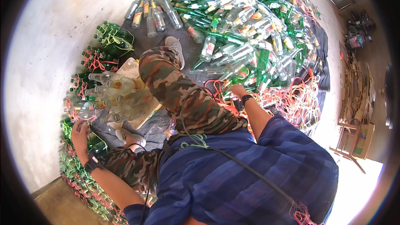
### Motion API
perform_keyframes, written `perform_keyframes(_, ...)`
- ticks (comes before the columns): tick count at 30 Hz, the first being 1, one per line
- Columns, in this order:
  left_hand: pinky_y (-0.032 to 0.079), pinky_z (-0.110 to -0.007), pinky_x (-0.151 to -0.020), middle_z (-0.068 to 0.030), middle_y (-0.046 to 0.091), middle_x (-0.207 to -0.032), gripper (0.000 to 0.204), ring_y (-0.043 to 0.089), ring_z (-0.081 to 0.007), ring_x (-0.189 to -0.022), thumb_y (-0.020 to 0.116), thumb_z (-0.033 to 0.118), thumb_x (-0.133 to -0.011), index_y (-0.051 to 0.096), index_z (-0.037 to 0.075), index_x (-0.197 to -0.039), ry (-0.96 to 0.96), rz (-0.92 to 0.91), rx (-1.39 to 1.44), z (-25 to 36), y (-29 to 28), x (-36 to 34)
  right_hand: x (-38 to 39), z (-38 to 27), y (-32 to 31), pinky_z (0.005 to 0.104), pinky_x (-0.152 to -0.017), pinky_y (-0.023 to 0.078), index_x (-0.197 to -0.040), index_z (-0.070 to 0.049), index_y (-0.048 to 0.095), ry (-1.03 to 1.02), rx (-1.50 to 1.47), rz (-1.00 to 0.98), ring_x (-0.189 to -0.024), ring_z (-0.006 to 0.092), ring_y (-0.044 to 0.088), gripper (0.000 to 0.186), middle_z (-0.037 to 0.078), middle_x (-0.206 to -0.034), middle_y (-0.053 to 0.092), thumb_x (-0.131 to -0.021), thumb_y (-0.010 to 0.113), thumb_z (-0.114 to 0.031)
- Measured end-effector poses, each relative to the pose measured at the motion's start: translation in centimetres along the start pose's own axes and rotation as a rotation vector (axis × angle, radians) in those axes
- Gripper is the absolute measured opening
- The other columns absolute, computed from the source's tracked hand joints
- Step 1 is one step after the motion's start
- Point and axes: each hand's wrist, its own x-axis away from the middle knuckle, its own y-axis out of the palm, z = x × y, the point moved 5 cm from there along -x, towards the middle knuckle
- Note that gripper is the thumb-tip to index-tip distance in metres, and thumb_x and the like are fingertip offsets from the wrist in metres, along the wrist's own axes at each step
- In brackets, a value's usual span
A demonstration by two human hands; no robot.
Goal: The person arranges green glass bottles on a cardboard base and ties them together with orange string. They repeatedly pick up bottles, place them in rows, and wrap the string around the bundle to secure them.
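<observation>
My left hand [79, 136] is beside a row of tied green bottles along the wall, its fingers loosely bent and apart. Close to it stands a bundle of clear bottles [121, 96], upright on a pale board [137, 118] between my legs. My right hand [238, 91] is at the edge of a heap of red and pale plastic string [291, 100]. Its fingers are closed on red plastic string [213, 88], which loops out past the fingertips. The fingertips themselves are partly hidden.
A large heap of loose green and clear bottles [246, 21] lies on a dark sheet [183, 43] beyond my knee. Bundles of green bottles [114, 37] line the white wall at left. A wooden chair [348, 141] and dry stalks [358, 91] stand at far right.
</observation>
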Motion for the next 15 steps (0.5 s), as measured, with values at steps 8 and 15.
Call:
perform_keyframes(8,0.045,-0.023,-0.061,-0.0005,0.066,-0.09,0.028,0.059,-0.007,-0.071,0.065,0.017,-0.102,0.066,-0.001,-0.123,-0.033,-0.012,-0.043,-1.6,0.5,-1.3,2.8,2.6,-4.2,0.0453,-0.059,0.061,-0.095,-0.002,0.063,0.03,-0.228,0.145,-0.07,0.0261,0.071,0.011,0.007,-0.079,0.061,-0.095,0.066,-0.013)
perform_keyframes(15,0.045,-0.022,-0.059,0.0007,0.066,-0.086,0.027,0.059,-0.0058,-0.07,0.067,0.019,-0.101,0.068,0.0,-0.119,-0.033,-0.007,-0.095,-1.2,1.4,-2.5,2.1,8.3,-7.4,0.0325,-0.047,0.032,-0.081,-0.009,0.049,0.074,-0.525,0.202,-0.051,0.0167,0.043,0.019,0.003,-0.067,0.045,-0.098,0.057,-0.01)
